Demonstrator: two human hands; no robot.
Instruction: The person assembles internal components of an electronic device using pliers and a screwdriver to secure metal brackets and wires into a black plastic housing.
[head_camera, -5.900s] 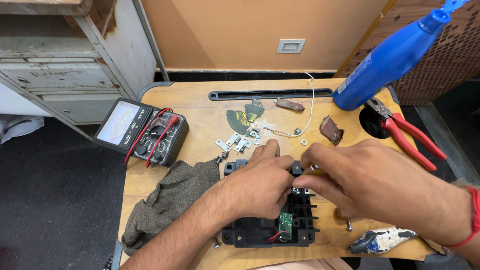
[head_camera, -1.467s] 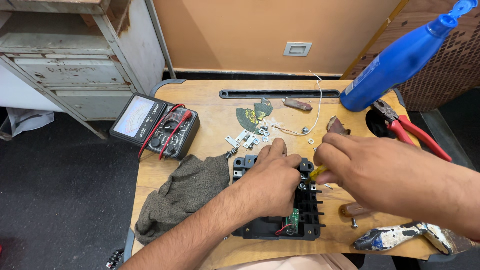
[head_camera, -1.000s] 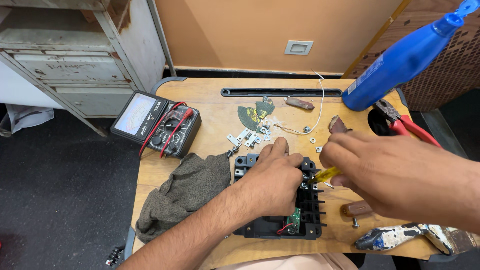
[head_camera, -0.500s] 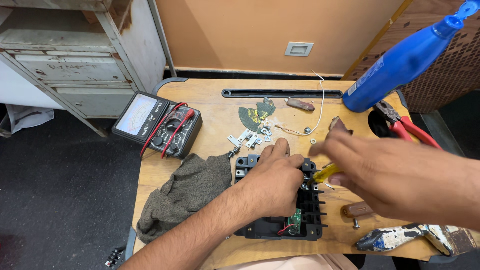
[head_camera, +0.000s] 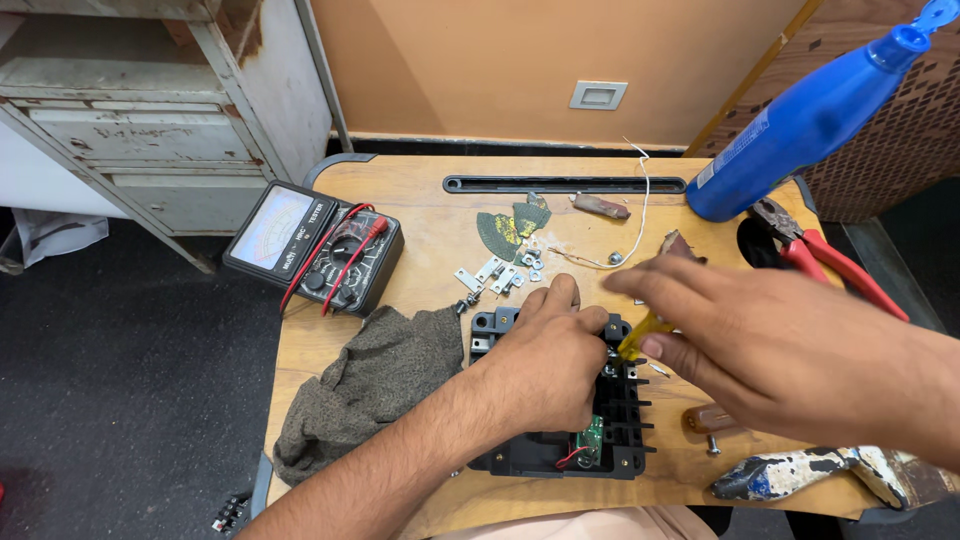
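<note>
Working a yellow-handled screwdriver (head_camera: 634, 338) into the open black housing (head_camera: 560, 455) at table centre.
Left hand (head_camera: 545, 365) presses flat on it; right hand (head_camera: 770, 345) pinches the tool; loose metal brackets (head_camera: 492, 275) at 11 o'clock remain unfitted.

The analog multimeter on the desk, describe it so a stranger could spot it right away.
Start at the wooden desk and look to its left edge, above the crumpled grey-brown cloth. There lies the multimeter, a flat black box. Its pale dial window, round selector knob and red and black leads draped across it set it apart.

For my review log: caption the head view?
Left hand steadies black housing; right hand works yellow-handled tool.
</note>
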